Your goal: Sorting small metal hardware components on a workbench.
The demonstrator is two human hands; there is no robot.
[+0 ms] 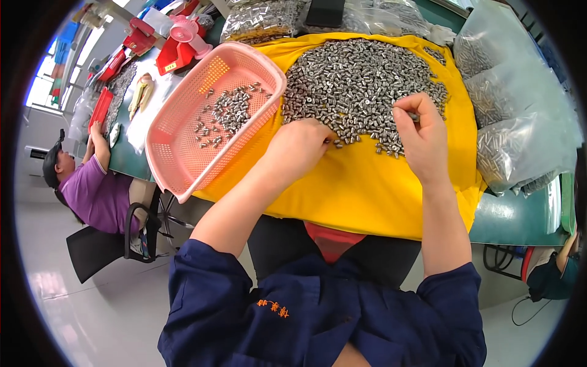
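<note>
A wide pile of small shiny metal cylinders (361, 79) lies on a yellow cloth (367, 189) in front of me. My right hand (422, 137) is raised over the pile's near right edge, with a small metal cylinder (414, 117) pinched between thumb and curled fingers. At the near left edge of the pile, my left hand (299, 147) is closed with its back up. Its fingertips sit beside loose cylinders, and what they hold is hidden. A pink perforated plastic basket (174, 144) rests to the left, partly on the cloth, with more such cylinders inside it.
Clear bags of metal parts (507, 147) line the right side, and more bags (260, 21) stand at the back beside a dark phone-like slab (325, 13). A pink small fan (188, 33) and red bins (174, 58) stand back left. Another person (98, 189) sits working at far left.
</note>
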